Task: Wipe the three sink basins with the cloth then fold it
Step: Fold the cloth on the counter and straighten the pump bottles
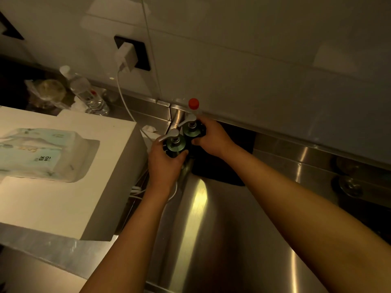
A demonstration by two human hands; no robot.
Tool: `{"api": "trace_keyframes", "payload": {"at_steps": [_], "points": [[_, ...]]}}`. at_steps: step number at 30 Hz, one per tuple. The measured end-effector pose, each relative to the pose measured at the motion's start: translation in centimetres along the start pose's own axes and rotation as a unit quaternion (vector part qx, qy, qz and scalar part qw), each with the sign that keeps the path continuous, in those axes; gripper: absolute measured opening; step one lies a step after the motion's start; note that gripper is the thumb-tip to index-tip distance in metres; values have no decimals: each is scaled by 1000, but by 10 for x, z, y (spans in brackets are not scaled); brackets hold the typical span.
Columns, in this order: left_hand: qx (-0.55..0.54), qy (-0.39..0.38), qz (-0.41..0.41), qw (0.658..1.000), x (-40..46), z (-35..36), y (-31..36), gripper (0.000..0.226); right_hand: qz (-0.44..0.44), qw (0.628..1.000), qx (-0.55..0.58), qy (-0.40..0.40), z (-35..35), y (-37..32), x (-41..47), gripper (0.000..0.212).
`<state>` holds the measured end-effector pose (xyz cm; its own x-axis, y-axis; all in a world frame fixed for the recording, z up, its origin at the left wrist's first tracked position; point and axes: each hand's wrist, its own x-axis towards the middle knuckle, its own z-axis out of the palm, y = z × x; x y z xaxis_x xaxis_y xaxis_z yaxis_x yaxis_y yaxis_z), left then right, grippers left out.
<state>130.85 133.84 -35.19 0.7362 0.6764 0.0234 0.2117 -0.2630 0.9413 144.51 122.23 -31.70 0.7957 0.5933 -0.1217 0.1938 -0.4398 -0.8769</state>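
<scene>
Two pump bottles: left hand [164, 163] grips the near bottle [175, 144], right hand [211, 136] grips the far bottle [192, 129], bodies hidden. Steel sink [211, 229] lies below; dark cloth [220, 166] indistinct.

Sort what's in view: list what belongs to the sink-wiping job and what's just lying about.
Job:
sink basin
left hand gripping near pump bottle
right hand gripping far pump bottle
No cloth visible.

Lying about:
tissue pack
white box
water bottle
charger
red-capped bottle
</scene>
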Motion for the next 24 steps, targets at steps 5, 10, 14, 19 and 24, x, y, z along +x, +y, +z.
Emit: {"api": "trace_keyframes", "payload": {"at_steps": [5, 10, 14, 19, 24], "points": [[11, -14, -3, 1000, 0, 3, -2, 64, 22, 999, 13, 22, 3, 7, 0, 68], [-4, -34, -18, 999, 0, 5, -2, 66, 33, 999, 14, 34, 5, 9, 0, 64], [-6, -32, -11, 999, -3, 8, -3, 65, 37, 999, 12, 37, 7, 8, 0, 61], [3, -16, 6, 1000, -5, 11, -3, 66, 34, 999, 14, 39, 7, 8, -2, 62], [3, -4, 4, 1000, -9, 16, -1, 69, 46, 997, 29, 51, 6, 7, -7, 68]]}}
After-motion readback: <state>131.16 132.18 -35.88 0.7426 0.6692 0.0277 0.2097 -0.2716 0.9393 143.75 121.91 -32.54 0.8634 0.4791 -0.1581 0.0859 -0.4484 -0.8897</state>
